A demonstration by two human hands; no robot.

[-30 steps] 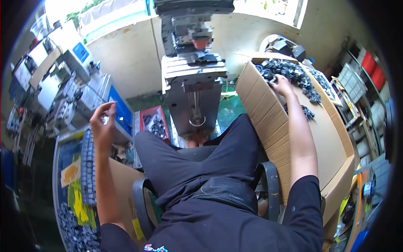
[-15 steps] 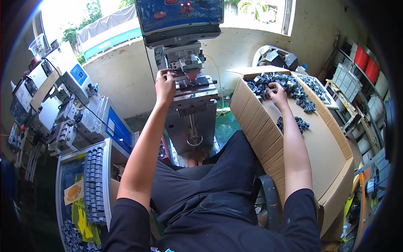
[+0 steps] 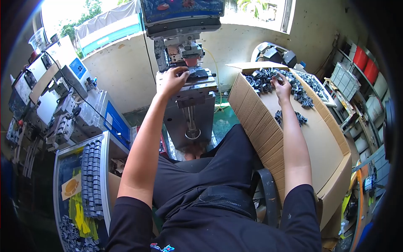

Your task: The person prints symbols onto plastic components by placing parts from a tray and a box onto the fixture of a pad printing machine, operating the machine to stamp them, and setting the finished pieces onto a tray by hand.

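Note:
In front of me stands a pad printing machine with a reddish pad (image 3: pixel 191 62) above a dark fixture (image 3: pixel 199 74) on its metal table. My left hand (image 3: pixel 171 80) is at the left side of this fixture, below the pad. Its fingers are curled with thumb and forefinger close together; what they hold is hidden. My right hand (image 3: pixel 283 87) is above a heap of small dark plastic parts (image 3: pixel 261 80) at the far end of a cardboard box (image 3: pixel 258 122). Thumb and fingers pinch what appears to be one of these parts. A smaller cluster (image 3: pixel 299 119) lies nearer on the cardboard.
To the left, a framed tray (image 3: pixel 107 180) bears rows of grey parts (image 3: pixel 92 178) and loose ones. Another machine (image 3: pixel 90 109) stands behind it. A white-edged tray of parts (image 3: pixel 317 88) is beyond the box, and a shelf (image 3: pixel 350 98) lines the right wall.
My left hand has moved right and slightly down onto the fixture. My right hand has shifted slightly right over the heap, its fingers now drawn together and pointing up.

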